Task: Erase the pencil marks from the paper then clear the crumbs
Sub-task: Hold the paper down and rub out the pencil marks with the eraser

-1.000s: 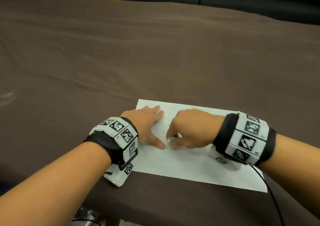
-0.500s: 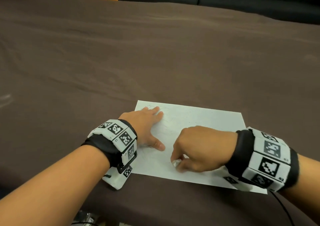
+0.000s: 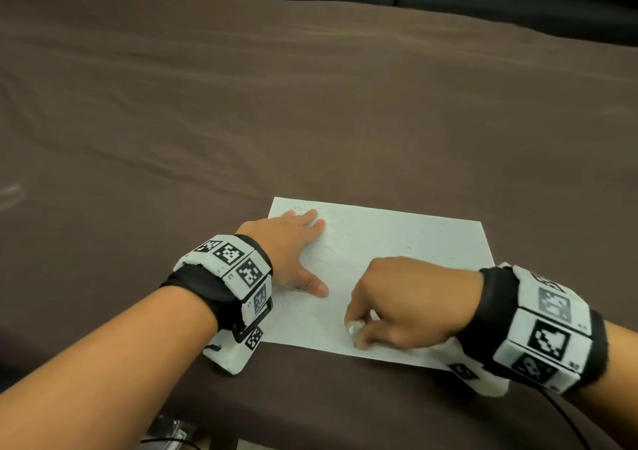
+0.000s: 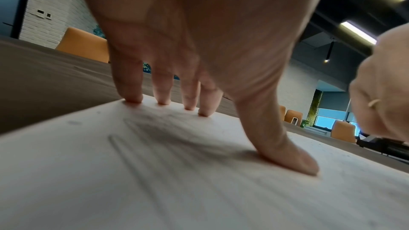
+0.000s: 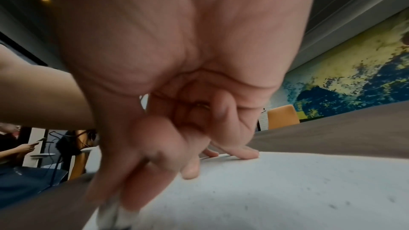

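The paper (image 3: 397, 259) lies flat on a brown tablecloth (image 3: 310, 104), near the table's front edge. It looks to be a single thin sheet: light, limp, quick to slide or crumple under rubbing, so it should be pinned flat with a spread palm rather than pinched. Faint pencil marks (image 4: 159, 128) show on the paper under the left hand (image 3: 293, 246), and a few dark specks, likely crumbs, dot its far right part.

The left hand lies open on the paper's left side, its straight fingers (image 4: 130, 90) and thumb pressing down. The right hand (image 3: 407, 301) is curled near the paper's front edge, its fingertips pinching a small white eraser (image 3: 355, 327) held to the sheet. The eraser is probably soft and grippy, best held low, close to its rubbing end. The right wrist view is blurred, so the exact hold is unclear.
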### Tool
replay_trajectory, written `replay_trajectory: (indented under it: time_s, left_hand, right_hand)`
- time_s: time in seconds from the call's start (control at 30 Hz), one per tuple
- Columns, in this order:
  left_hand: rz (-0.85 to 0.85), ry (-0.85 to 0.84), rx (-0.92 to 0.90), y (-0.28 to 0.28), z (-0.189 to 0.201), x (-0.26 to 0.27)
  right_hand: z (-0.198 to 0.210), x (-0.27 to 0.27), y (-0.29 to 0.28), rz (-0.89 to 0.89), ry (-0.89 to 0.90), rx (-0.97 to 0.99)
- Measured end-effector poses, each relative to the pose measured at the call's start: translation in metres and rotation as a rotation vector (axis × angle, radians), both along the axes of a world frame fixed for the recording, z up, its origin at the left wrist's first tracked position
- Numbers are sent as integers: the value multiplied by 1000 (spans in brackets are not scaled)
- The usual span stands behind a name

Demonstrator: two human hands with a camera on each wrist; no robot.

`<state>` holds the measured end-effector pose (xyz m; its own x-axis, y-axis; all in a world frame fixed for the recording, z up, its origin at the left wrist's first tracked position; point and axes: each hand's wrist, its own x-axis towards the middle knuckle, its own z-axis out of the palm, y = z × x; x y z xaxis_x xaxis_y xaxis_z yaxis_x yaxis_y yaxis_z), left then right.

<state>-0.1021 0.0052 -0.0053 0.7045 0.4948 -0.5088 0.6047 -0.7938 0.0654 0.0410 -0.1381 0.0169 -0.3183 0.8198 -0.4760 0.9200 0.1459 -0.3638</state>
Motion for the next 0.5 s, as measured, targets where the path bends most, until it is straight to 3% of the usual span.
replay_trajectory:
  time_s: [0.1,0.33,0.5]
  left_hand:
    - [-5,-2,3,0,0,0]
    - [6,1,8,-1,1,1]
    - [-7,0,7,0,-1,1]
  right_hand:
    - [3,1,4,-7,-13,-3]
    - [0,23,45,-229,-121,153]
    - [-2,2,17,-78,-73,61]
